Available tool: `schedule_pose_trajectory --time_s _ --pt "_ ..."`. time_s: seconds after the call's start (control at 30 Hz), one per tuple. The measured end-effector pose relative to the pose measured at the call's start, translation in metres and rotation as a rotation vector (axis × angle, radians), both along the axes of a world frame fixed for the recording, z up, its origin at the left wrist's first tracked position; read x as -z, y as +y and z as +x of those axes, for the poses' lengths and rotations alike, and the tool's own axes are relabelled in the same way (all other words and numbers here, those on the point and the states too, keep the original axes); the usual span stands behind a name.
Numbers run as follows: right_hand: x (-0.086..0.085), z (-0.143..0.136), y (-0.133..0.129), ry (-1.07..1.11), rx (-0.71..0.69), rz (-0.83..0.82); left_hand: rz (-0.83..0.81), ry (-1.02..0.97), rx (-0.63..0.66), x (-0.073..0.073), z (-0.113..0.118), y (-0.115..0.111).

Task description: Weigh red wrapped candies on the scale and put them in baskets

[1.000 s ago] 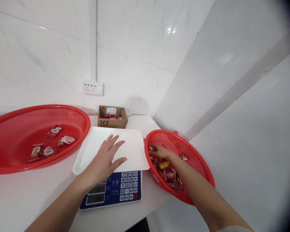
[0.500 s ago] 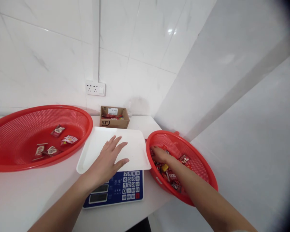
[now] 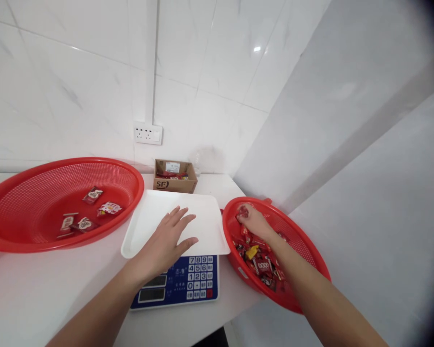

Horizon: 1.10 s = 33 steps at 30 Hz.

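Counted two red baskets (image 3: 104, 178). Left one held four wrapped packets (image 3: 93, 194); right one held a heap, overlapped past counting, one yellow packet (image 3: 252, 252) visible in it. Hands: two, one left hand (image 3: 164, 241), one right hand (image 3: 255, 221), the latter with one red packet (image 3: 243, 211). One scale (image 3: 177, 282), one white tray (image 3: 206, 221), one cardboard box (image 3: 175, 186), contents too small to count. One socket panel (image 3: 148, 133).

bare left hand (image 3: 163, 246) with slender fingers (image 3: 186, 221), bare right hand (image 3: 256, 222), uncovered left forearm (image 3: 103, 306) and right forearm (image 3: 311, 284), both widening from slim wrists
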State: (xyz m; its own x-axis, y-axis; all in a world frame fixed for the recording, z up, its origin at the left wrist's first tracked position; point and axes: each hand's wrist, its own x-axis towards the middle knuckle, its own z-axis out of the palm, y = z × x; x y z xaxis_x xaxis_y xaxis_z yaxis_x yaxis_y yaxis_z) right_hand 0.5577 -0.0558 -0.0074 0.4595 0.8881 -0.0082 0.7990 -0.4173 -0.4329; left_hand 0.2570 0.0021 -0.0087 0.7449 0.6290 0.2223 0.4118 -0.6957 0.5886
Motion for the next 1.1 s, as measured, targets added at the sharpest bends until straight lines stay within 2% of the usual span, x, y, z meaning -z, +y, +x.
schedule_pose_trajectory --time_s 0.1,0.2,0.27,0.33,0.43,0.5,0.63,0.83,0.97,1.1 --pt "-0.022 -0.028 0.000 0.302 0.006 0.215 -0.103 -0.073 0.001 -0.002 0.002 -0.003" --pt "-0.034 -0.071 -0.001 0.572 -0.056 0.307 -0.281 -0.180 0.007 -0.005 0.003 -0.007" --pt "-0.035 -0.101 -0.002 0.758 -0.104 0.337 -0.394 -0.270 0.023 -0.008 0.004 -0.010" --pt "-0.034 -0.126 -0.003 1.037 -0.146 0.394 -0.469 -0.380 0.029 -0.011 0.005 -0.011" --pt "-0.029 -0.152 -0.003 1.260 -0.168 0.428 -0.515 -0.518 -0.070 -0.012 0.006 -0.010" --pt "-0.026 -0.160 -0.003 1.305 -0.165 0.418 -0.548 -0.584 -0.141 -0.013 0.004 -0.007" --pt "-0.020 -0.162 0.000 1.309 -0.092 0.459 -0.547 -0.629 -0.193 -0.015 -0.001 0.002" --pt "-0.006 -0.148 0.010 1.272 0.113 0.666 -0.302 -0.385 -0.271 -0.006 -0.005 0.018" --pt "0.005 -0.143 0.015 1.227 0.129 0.672 -0.166 -0.178 -0.293 0.005 -0.006 0.023" --pt "0.011 -0.146 0.021 1.163 0.099 0.658 -0.007 -0.031 -0.355 0.008 -0.007 0.025"
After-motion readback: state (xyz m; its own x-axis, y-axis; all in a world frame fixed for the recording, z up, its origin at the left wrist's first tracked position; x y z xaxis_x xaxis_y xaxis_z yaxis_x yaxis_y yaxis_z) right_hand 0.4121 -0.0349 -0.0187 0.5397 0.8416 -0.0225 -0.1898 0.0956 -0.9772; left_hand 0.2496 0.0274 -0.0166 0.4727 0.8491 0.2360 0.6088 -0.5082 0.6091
